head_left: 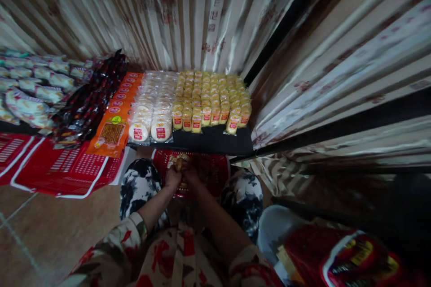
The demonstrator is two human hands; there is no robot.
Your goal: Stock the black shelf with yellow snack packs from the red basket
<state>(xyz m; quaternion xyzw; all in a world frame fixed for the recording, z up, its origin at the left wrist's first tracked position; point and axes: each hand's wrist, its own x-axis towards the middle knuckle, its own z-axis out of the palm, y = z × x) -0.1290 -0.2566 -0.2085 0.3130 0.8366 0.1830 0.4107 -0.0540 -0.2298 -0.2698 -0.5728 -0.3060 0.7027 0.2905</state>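
Left hand point(173, 178) and right hand point(191, 176) meet at shiny golden packets point(178, 161) in a red plastic basket point(222, 166) between the knees point(140, 181); too dim to say whether either grip pinches one. Light, edge-first handling would likely prevent crushing.

Along the back, hanging in close folds, a pale striped curtain point(188, 22) with reddish-brown printed flowers. To the right, at an angle to it, more of the same cloth point(340, 67). Between the two, a dark slanting pole point(289, 22); across the right-hand cloth, a second dark bar point(353, 126). Below the back curtain, a low black bench point(208, 140). At lower left, a brown tiled floor point(77, 233) with pale joints. Dim light throughout, with a soft sheen on the folds and deep shadow at lower right.
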